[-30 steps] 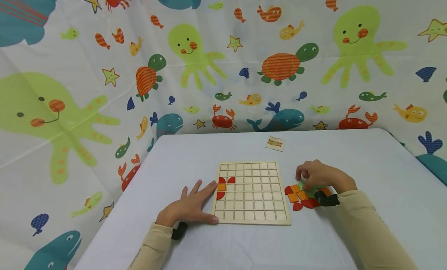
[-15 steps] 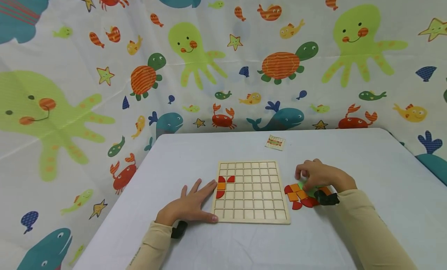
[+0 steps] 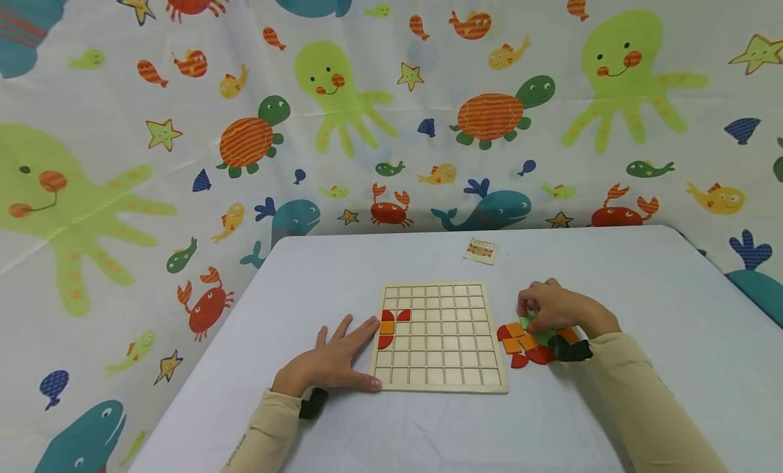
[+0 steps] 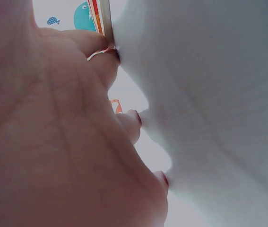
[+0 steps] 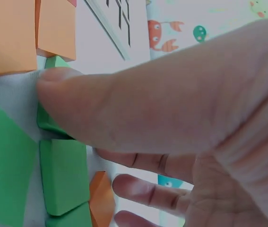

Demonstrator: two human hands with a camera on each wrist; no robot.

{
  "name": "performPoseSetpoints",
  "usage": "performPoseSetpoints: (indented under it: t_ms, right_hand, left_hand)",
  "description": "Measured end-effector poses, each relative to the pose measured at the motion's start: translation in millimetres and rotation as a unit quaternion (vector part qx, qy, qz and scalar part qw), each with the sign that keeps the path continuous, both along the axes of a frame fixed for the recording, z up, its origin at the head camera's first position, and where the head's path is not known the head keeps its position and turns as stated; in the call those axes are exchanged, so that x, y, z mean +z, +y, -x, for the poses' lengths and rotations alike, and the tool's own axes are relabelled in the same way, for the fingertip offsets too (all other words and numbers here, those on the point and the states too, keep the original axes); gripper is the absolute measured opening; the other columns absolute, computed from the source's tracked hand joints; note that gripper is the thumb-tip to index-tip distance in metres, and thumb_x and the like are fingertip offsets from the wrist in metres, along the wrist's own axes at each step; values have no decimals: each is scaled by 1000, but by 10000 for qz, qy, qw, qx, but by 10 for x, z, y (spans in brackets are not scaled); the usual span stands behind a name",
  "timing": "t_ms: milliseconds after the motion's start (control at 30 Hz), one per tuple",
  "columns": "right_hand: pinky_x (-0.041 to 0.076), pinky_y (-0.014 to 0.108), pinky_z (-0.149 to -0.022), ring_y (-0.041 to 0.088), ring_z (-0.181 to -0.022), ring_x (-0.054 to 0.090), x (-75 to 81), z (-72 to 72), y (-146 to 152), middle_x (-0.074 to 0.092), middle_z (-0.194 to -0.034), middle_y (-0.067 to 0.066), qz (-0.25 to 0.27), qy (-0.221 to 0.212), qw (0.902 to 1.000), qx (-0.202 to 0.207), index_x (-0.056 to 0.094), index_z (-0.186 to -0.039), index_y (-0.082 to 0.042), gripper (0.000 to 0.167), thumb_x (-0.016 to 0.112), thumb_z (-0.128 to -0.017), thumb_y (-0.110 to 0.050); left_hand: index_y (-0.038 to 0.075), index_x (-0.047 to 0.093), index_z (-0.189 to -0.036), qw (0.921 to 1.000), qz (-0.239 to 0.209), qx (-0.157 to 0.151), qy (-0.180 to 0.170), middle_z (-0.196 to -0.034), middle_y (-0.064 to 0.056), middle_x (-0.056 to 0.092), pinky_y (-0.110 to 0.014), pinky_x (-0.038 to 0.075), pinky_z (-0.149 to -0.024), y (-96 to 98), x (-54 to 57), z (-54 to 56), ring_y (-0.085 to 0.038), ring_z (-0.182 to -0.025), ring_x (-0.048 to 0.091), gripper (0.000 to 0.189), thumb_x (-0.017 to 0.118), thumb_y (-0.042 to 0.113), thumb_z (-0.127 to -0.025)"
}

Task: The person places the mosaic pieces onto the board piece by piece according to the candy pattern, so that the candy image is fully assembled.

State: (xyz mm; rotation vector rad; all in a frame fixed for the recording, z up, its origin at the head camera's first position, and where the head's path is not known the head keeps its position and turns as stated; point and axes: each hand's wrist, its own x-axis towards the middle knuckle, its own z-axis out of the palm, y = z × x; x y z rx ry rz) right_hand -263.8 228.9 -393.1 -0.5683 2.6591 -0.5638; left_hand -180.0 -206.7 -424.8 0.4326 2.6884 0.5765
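Note:
A wooden grid board (image 3: 437,357) lies on the table. Near its left edge sit red quarter-round tiles (image 3: 385,341) and an orange square tile (image 3: 387,327). My left hand (image 3: 330,361) rests spread on the table, forefinger and thumb touching the board's left side; in the left wrist view its fingertips press down beside the board's edge (image 4: 106,21). To the board's right, my right hand (image 3: 558,306) is over a heap of loose tiles. Its thumb (image 5: 86,101) lies against a green tile (image 5: 51,116), apparently pinching it; the forefinger is hidden behind the thumb.
Loose orange tiles (image 3: 512,346), red tiles (image 3: 520,360) and green tiles (image 5: 65,175) lie together under and around the right hand. A small picture card (image 3: 481,251) with a gridded fish-like pattern lies behind the board. A printed curtain (image 3: 367,85) hangs along the table's back and left.
Both hands stay in nearly the same place, with the right thumb still at the green tile. The head view has shifted slightly, and the curtain at left has moved leftward in it.

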Motion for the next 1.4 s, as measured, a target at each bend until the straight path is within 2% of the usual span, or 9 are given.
performPoseSetpoints:
  t_ms: [267, 400, 567, 767, 867, 1200, 1400]
  right_hand:
    - [46, 39, -73, 29, -97, 50, -21, 16, -20, 57, -93, 4, 559, 23, 9984, 90, 62, -93, -11, 25, 85, -84, -8]
    - [45, 37, -71, 23, -87, 54, -18, 28, -22, 57, -87, 3, 826, 242, 9961, 180, 62, -89, -10, 22, 82, -85, -4]
    - [47, 37, -71, 22, -84, 54, 15, 34, -63, 56, -83, 2, 1249, 445, 9912, 27, 61, -92, -9, 20, 80, -89, -4]
    - [59, 37, -75, 23, -80, 67, 51, 21, -204, 65, -96, 9, 2073, 240, 9775, -308, 62, -109, 1, 15, 72, -100, -3]
    - [61, 36, -74, 23, -78, 69, 63, 11, -296, 66, -102, 13, 2467, 308, 9679, -369, 62, -116, 6, 17, 69, -101, -1]
    - [56, 32, -59, 34, -68, 68, -41, 6, -643, 67, -102, 15, 3184, 609, 9455, -299, 67, -116, 8, 16, 68, -103, -1]
    - [60, 36, -63, 31, -71, 71, -88, -37, -828, 69, -100, 13, 3348, 494, 9407, -239, 69, -119, 9, 19, 66, -103, 0]
  left_hand:
    - [18, 27, -172, 10000, -12, -2, -10, -178, -2, 22, -73, -8, -122, -8, -10, 5, -40, -164, -2, 118, 90, 58, -80]
    - [19, 28, -172, 10000, 9, 11, -6, -177, -1, 23, -73, -7, -122, 2, -5, 7, -40, -164, -1, 118, 90, 58, -79]
    - [19, 28, -172, 10000, 33, 20, 19, -177, -1, 23, -73, -7, -122, 5, -10, 8, -40, -164, -1, 118, 90, 59, -79]
    - [18, 28, -172, 10000, 18, 30, 14, -177, -1, 23, -72, -8, -123, 2, 0, 3, -39, -164, -1, 118, 90, 58, -79]
    - [18, 29, -172, 10000, 22, 36, 17, -177, -1, 24, -72, -7, -123, 5, 7, 3, -39, -164, -1, 118, 90, 58, -79]
    - [19, 29, -172, 10000, 63, 62, 5, -177, -1, 24, -72, -7, -123, 0, -1, 5, -39, -164, 0, 118, 90, 59, -79]
    - [20, 29, -172, 9999, 108, 63, -38, -177, -1, 24, -73, -6, -123, 6, 11, 4, -39, -164, 0, 117, 89, 60, -80]
